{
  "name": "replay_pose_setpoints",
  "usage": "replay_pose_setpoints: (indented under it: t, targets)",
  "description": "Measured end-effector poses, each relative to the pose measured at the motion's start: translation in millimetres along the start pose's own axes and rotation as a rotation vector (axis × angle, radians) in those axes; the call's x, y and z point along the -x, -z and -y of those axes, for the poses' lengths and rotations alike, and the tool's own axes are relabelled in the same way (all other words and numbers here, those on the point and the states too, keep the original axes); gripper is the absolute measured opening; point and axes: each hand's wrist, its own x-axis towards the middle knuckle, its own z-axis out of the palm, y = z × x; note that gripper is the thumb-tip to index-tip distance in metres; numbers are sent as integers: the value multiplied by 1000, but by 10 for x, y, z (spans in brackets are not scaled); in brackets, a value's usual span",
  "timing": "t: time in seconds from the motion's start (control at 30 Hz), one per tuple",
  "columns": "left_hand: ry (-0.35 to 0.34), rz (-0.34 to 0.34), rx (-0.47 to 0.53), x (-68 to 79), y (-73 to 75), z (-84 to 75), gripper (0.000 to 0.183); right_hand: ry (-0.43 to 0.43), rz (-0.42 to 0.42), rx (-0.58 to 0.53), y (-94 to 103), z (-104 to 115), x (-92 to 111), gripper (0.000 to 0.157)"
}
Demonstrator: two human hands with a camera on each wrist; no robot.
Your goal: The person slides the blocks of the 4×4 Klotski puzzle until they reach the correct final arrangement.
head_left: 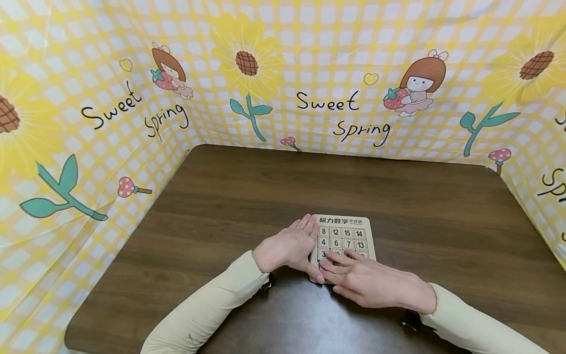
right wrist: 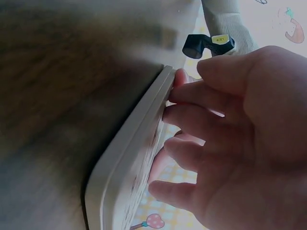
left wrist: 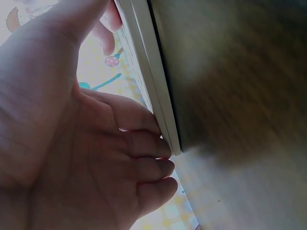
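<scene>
Yellow-checked fabric (head_left: pixel 309 39) with printed sunflowers (head_left: pixel 246 64) stands left, far and right of the brown worktop (head_left: pixel 247 191); its near part gleams.

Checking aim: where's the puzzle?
In the head view, the number puzzle lies on the table, right of centre, left hand at its left edge, right hand over its lower rows.

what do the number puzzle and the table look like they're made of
Number puzzle: perhaps wood or plastic, seemingly matte; its even beige shows no glare but leaves which open. Table: wood or wood-look laminate, dark brown, low sheen; streaky grain and soft glare show.
</scene>
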Motion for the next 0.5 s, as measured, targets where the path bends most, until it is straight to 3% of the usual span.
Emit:
replay_pose_setpoints:
  t: [0.27,0.5]
  targets:
    - [-2,11,15,-4,-12,29,132,10,-13,-75,-2,-40,-21,47]
    - [-45,35,24,1,6,87,130,-9,-18,-24,31,-65,24,43]
